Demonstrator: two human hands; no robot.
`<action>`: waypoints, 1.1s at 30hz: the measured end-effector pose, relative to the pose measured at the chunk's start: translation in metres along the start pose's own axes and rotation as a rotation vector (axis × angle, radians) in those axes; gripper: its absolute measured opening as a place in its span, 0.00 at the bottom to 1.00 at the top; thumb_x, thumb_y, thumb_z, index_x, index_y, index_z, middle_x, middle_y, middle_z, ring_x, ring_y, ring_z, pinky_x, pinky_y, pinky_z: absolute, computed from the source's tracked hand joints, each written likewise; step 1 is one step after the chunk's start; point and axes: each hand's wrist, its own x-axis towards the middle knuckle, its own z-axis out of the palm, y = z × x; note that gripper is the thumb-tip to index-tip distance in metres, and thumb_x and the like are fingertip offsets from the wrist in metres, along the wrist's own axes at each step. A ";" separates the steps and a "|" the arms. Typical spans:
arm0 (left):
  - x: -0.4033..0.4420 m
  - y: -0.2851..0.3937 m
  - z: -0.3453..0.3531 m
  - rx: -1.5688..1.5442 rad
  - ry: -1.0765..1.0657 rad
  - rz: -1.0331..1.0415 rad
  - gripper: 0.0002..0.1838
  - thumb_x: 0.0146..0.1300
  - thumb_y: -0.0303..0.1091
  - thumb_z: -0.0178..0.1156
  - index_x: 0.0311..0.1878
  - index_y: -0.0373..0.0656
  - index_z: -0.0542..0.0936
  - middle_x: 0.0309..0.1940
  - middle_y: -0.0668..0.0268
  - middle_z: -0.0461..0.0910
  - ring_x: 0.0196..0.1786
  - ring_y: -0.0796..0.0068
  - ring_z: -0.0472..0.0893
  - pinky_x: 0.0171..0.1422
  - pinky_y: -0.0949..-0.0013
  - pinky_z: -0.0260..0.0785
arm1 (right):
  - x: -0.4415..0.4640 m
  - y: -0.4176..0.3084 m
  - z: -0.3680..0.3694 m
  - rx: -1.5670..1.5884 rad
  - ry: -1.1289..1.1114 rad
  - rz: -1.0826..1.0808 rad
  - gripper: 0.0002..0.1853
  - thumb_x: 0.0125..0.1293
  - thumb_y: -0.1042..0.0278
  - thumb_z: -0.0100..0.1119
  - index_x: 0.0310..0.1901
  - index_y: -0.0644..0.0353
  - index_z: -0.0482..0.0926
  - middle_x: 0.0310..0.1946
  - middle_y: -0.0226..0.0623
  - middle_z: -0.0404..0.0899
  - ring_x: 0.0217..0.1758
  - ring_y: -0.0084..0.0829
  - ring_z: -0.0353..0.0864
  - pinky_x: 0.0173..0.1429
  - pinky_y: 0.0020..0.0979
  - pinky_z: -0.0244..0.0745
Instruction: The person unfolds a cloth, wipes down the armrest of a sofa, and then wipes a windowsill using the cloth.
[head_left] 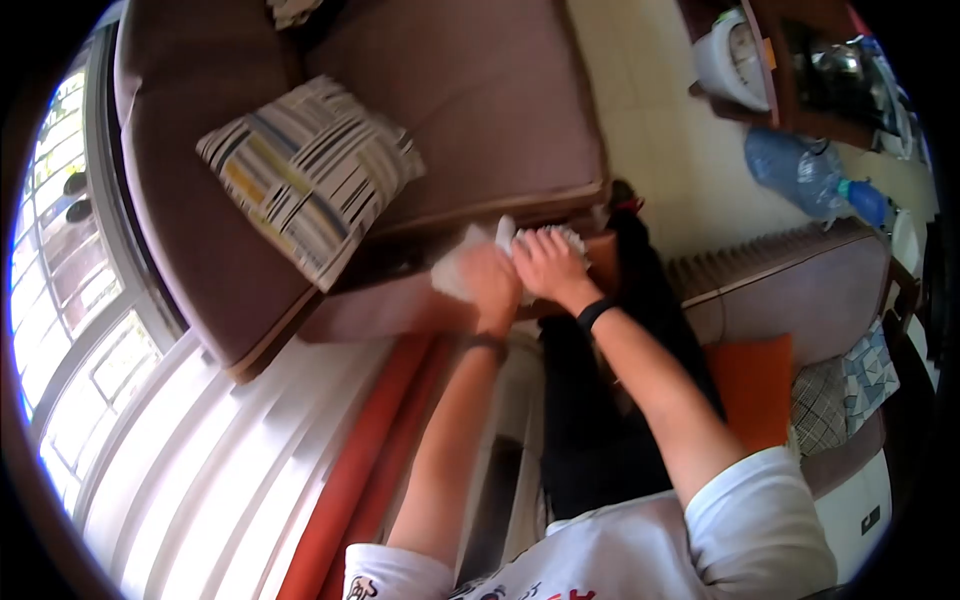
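Ahead of the left grip (487, 278), a brown sofa (490, 95) stretches away, and a cushion (315, 170) with striped blocks lies on it, ahead and to the left. Farther left is a bright window (75, 270) with bars; nearer, left and behind the grip, a white curtain (215, 440) falls in folds beside a red strip (350, 470). Right and ahead of the right grip (550, 268) spreads the pale tiled floor (640, 110), with a white tub (728, 65) and a large clear bottle (790, 170). Right and behind, an orange cushion (750, 385) sits near two patterned cushions (870, 365).
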 end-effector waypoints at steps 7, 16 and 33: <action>-0.010 0.088 0.027 -0.146 -0.070 -0.157 0.21 0.69 0.33 0.51 0.62 0.34 0.73 0.60 0.50 0.74 0.67 0.47 0.69 0.78 0.43 0.48 | -0.020 0.072 -0.047 0.152 -0.098 0.085 0.09 0.62 0.57 0.61 0.34 0.54 0.79 0.34 0.38 0.81 0.42 0.39 0.82 0.53 0.39 0.76; 0.008 0.112 0.031 -0.070 0.090 -0.088 0.21 0.66 0.38 0.50 0.57 0.37 0.80 0.54 0.55 0.79 0.58 0.51 0.75 0.71 0.49 0.57 | -0.013 0.113 -0.037 0.476 -0.425 0.219 0.13 0.65 0.59 0.57 0.32 0.61 0.81 0.36 0.43 0.84 0.40 0.46 0.84 0.48 0.44 0.81; 0.001 0.106 0.028 -0.314 0.146 -0.332 0.19 0.60 0.39 0.58 0.51 0.40 0.82 0.52 0.60 0.80 0.55 0.62 0.78 0.71 0.57 0.63 | 0.010 0.104 -0.028 0.441 -0.953 0.534 0.22 0.77 0.52 0.41 0.54 0.60 0.78 0.44 0.60 0.83 0.50 0.65 0.79 0.54 0.56 0.73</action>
